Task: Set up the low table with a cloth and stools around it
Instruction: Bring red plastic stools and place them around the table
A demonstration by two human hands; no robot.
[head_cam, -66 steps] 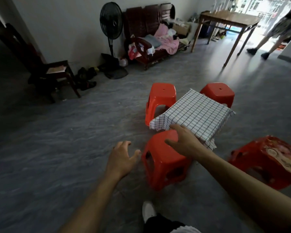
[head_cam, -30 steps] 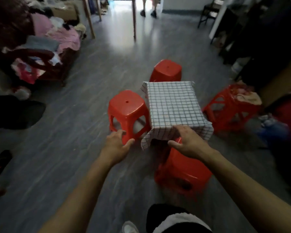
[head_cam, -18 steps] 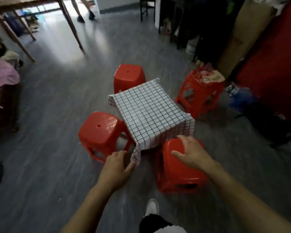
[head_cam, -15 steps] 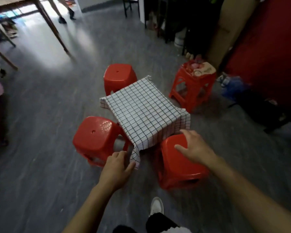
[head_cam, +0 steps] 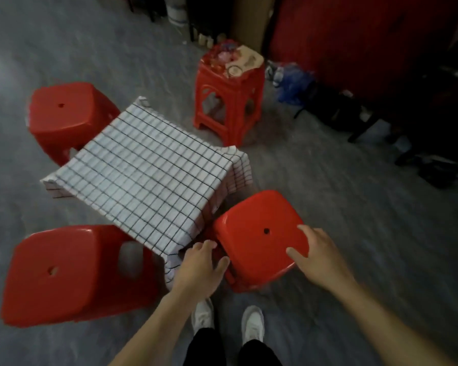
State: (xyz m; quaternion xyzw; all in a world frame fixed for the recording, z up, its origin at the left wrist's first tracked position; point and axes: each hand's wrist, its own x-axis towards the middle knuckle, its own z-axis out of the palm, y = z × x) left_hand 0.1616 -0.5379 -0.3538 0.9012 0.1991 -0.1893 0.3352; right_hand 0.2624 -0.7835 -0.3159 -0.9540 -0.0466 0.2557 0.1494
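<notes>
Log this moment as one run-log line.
cloth: draped over low table | right hand: on near stool seat | left hand: open, by cloth corner | taller stool: apart, cluttered top

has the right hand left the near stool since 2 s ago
No. The right hand rests on the near stool beside the cloth-covered table, as before.
</notes>
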